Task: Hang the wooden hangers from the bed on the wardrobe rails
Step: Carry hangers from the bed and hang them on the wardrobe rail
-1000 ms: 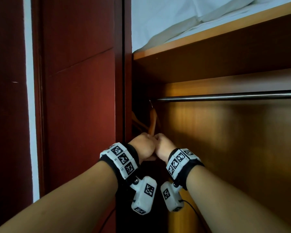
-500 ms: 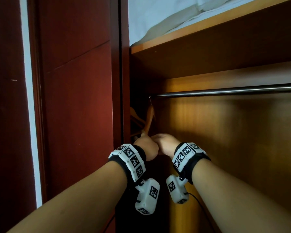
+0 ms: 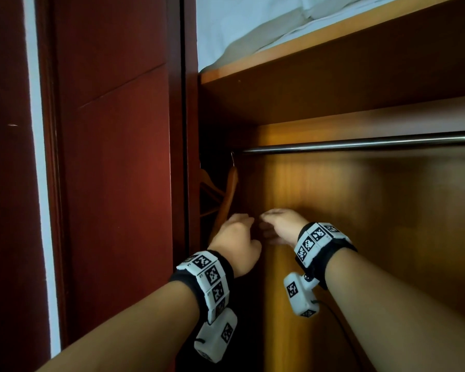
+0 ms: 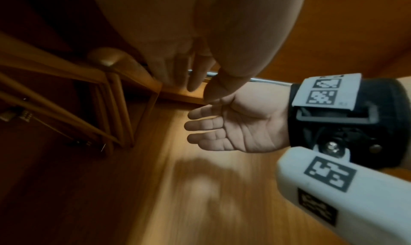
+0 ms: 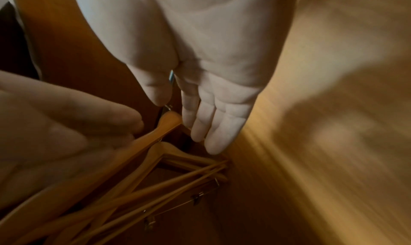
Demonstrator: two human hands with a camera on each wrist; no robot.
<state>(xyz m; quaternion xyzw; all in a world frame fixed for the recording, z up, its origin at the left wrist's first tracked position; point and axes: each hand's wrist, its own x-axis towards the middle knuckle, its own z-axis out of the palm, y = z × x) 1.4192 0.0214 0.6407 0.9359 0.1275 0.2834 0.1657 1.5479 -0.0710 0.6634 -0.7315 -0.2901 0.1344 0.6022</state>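
Note:
Several wooden hangers (image 3: 230, 190) hang close together at the far left end of the steel rail (image 3: 360, 143), inside the wardrobe. My left hand (image 3: 236, 234) hovers just below and to the right of them, fingers relaxed and holding nothing. To its right my right hand (image 3: 275, 224) is spread open and empty. In the right wrist view the straight fingers (image 5: 209, 125) point down at the hangers (image 5: 155, 162), which show their trouser bars and clips. The left wrist view has the hangers (image 4: 113, 94) at left and the right palm (image 4: 240, 125) open.
The dark red wardrobe door (image 3: 113, 170) stands close on the left. An upper shelf (image 3: 333, 47) carries white bedding (image 3: 253, 25). The rail runs bare to the right, in front of the wooden back panel (image 3: 360, 224).
Both hands were pressed together in fists under the hangers. They have since opened, parted and drawn slightly back, and the hangers hang free on the rail.

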